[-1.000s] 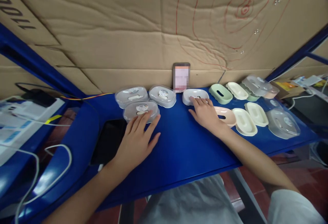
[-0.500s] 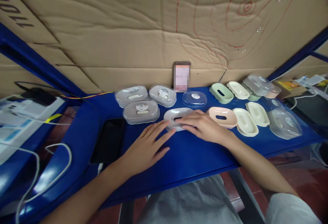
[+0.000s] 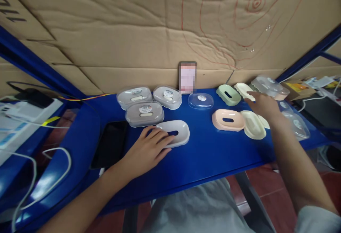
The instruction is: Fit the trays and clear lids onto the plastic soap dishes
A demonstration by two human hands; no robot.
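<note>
Left hand [image 3: 145, 149] rests flat, grip spread over the grey soap dish [image 3: 174, 133]; the right hand [image 3: 262, 106] has let go, now reaching open toward the cream dishes [image 3: 252, 124].

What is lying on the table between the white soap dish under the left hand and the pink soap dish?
Nothing: the head view shows only bare blue table between the white soap dish and the pink soap dish.
</note>
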